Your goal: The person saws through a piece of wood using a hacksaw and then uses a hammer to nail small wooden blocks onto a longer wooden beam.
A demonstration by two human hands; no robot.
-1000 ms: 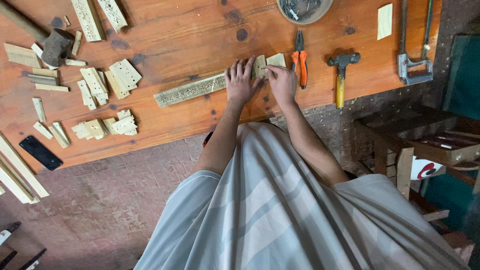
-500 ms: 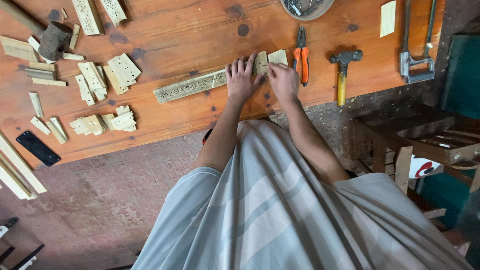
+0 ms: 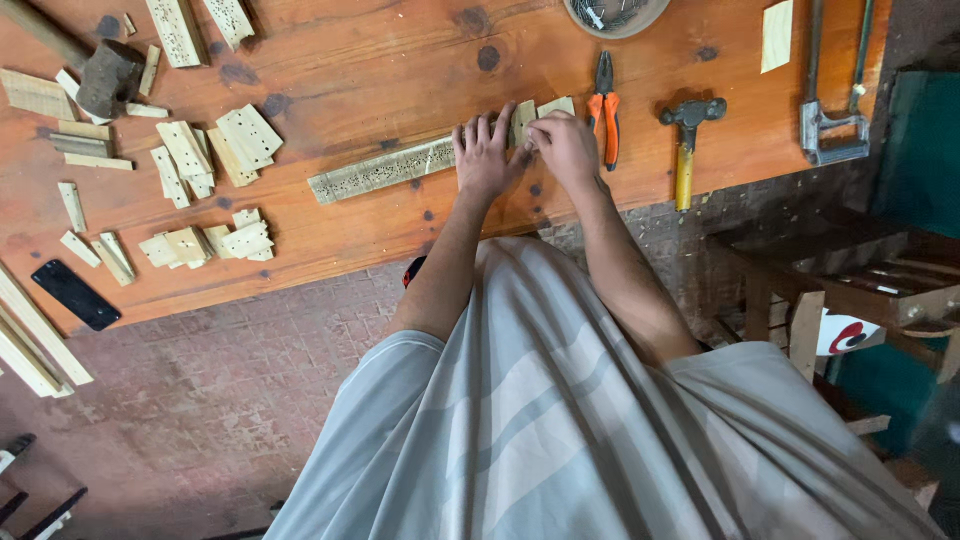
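A long pale wooden strip (image 3: 380,170) full of small holes lies across the orange-brown wooden table (image 3: 400,60). My left hand (image 3: 485,155) presses flat on its right end, fingers spread. My right hand (image 3: 565,148) is curled beside it, pinching a small pale wooden block (image 3: 524,120) that stands against the strip's end. A second small block (image 3: 557,106) sits just behind my right hand.
Orange-handled pliers (image 3: 604,105) and a yellow-handled hammer (image 3: 686,145) lie right of my hands. A hacksaw (image 3: 830,90), a round bowl (image 3: 615,12), heaps of small wood pieces (image 3: 215,150), a black phone (image 3: 74,294) and a wooden chair frame (image 3: 850,290) are around.
My hands stay on the strip's right end; the right fingers have shifted slightly on the small block. The view has drifted a little.
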